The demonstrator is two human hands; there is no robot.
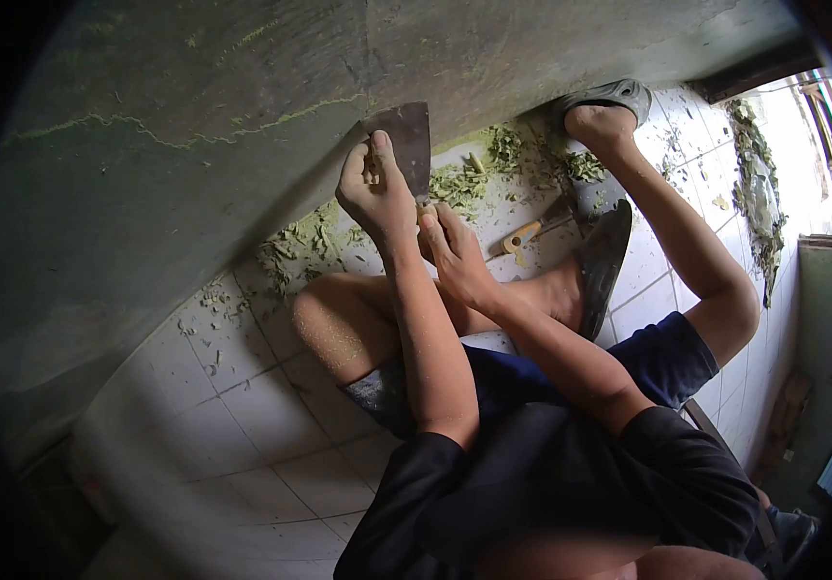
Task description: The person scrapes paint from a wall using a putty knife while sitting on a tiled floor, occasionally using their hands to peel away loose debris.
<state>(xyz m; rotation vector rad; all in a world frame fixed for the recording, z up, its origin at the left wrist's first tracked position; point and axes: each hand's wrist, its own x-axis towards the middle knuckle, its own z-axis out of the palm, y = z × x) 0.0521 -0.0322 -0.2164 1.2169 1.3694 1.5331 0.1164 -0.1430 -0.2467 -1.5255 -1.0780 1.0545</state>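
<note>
My left hand [377, 198] is closed at the left side of a dark, broad flat blade [410, 145], with its thumb lying on the blade's face. The blade stands close against the grey-green wall. My right hand [459, 256] is just below the blade, its fingers closed round a small pale handle end [423, 209] at the blade's lower corner. Most of that handle is hidden by the fingers. To the right of my right hand, a tool with a yellow-orange handle [520, 237] lies on the floor.
The wall [194, 87] has a ragged yellow-green crack. Green-yellow flakes [459, 184] lie along its foot on the white tiles [252, 425]. My bent legs are around the work, with a sandal [607, 271] at right. A strip of debris [759, 188] lies farther right.
</note>
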